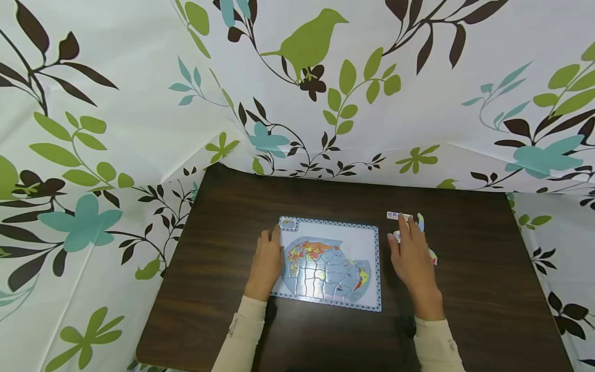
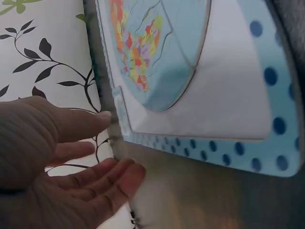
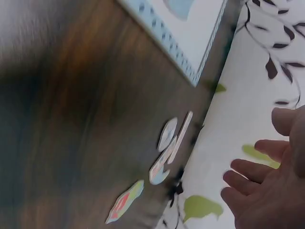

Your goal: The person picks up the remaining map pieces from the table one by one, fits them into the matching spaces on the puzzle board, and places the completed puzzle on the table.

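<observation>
Board: the white puzzle board (image 1: 364, 242), with its dotted blue border, lies flat on the table (image 1: 483, 279), between the two hands.
Map: the joined pieces of the map (image 1: 307, 271) lie on the board; at the upper right its outline steps inward and white board shows there.
Inset: a small picture (image 1: 288, 223) sits in the board's upper left corner.
Left hand: the left hand (image 1: 267, 264) is at the board's left edge, near the inset, fingers loosely bent, thumb apart from them, nothing held. The left wrist view shows its thumb tip just beside the edge; whether it touches cannot be told.
Right hand: the right hand (image 1: 411, 261) is right of the board and apart from it, fingers relaxed and a little spread, nothing held.
Loose pieces: they lie on the table right of the board, around the right hand as the head view shows it. The strip (image 1: 394, 215) is beyond its fingertips; the pale piece (image 3: 167, 134) and the curved piece (image 3: 163, 160) lie close to the strip, and the red-and-green piece (image 3: 125, 202) lies apart from these.
Cloth: a leaf-and-bird cloth (image 1: 367, 121) hangs behind the table.
</observation>
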Motion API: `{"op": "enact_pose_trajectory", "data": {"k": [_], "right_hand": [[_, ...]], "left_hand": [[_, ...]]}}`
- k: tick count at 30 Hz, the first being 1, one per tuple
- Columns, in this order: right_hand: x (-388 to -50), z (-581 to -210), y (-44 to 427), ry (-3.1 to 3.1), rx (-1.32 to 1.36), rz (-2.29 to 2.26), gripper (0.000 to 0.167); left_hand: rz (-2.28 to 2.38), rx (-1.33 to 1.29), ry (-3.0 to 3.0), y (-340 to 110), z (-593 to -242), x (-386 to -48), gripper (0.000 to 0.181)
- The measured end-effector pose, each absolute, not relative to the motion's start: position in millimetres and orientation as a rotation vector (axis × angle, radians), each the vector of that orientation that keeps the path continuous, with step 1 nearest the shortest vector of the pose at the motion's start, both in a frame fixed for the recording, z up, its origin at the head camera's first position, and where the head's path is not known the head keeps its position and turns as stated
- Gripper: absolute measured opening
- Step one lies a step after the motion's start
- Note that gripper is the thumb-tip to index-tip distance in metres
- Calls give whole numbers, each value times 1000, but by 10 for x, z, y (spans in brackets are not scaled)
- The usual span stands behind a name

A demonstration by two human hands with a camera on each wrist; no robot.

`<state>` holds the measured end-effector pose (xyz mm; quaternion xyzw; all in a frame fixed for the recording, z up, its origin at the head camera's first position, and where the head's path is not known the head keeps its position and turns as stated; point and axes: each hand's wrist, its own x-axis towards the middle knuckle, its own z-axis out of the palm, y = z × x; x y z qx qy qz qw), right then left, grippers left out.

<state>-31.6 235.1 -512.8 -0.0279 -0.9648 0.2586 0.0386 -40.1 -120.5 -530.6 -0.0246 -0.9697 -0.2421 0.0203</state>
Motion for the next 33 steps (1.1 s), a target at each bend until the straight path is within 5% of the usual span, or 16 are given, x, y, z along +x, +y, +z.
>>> {"op": "enact_pose_trajectory", "data": {"k": [13,21,33], "right_hand": [[-435,-5255,2873,-3064,-488,879,56],[-520,-5434,2780,-3037,-516,941,48],[-613,-5578,2619,-2914,-704,916,39]], "left_hand": [[-790,187,-3012,-1261,-5569,-363,32],[-771,197,-2997,-1334,-5672,-416,14],[-839,338,-3141,-1313,-5483,-461,12]]}}
